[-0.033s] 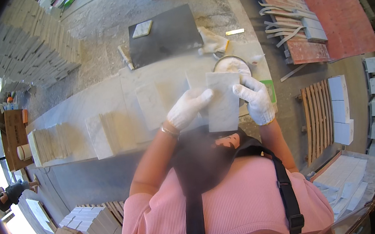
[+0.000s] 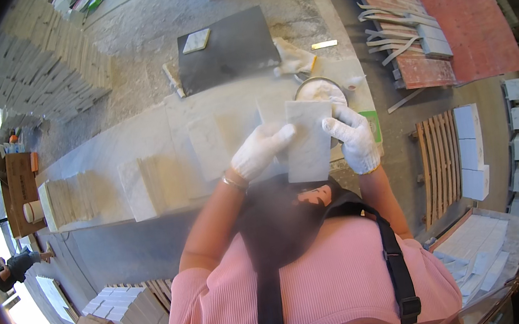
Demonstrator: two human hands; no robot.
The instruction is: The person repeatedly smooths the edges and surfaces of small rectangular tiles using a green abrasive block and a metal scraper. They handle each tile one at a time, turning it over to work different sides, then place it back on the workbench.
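A pale rectangular stone tile (image 2: 308, 146) is held up in front of my chest, between both white-gloved hands. My left hand (image 2: 263, 147) grips its left edge, thumb across the face. At the upper right edge, my right hand (image 2: 356, 138) pinches the same tile. Just behind the tile stands a round metal bowl (image 2: 322, 89) of white powder, partly covered by it. More pale tiles (image 2: 209, 145) stand on the bench left of my hands, along with a stack of tiles (image 2: 139, 188) on edge farther left.
A black mat (image 2: 226, 49) with a small tile (image 2: 197, 41) lies beyond the bench, a crumpled work glove (image 2: 295, 57) beside it. Tall stacked tiles (image 2: 42, 56) rise at far left. On the right are a wooden pallet (image 2: 439, 166) and a red board (image 2: 472, 22). Another person (image 2: 16, 268) is at far left.
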